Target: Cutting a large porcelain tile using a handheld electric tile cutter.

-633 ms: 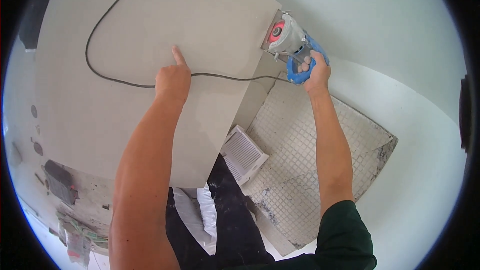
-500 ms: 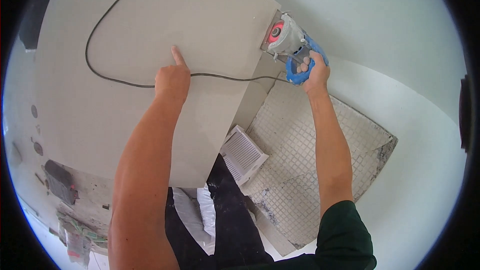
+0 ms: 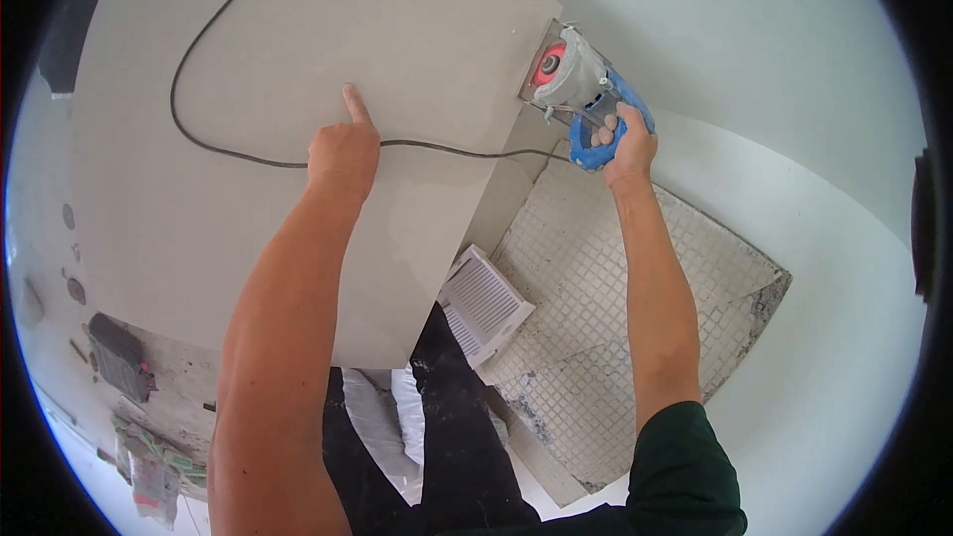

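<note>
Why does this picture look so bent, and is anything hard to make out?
Head view: fisheye distortion bows the pale slab's left edge, and black corners frame the image; head view: light looks soft, with only faint shadows; head view: the power tool looks fairly clear, while the dark object at lower left lacks detail.

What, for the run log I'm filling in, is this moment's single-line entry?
left hand: over dark cable, index finger extended | right hand: gripping blue-handled power tool | tool: at edge of beige panel
</note>
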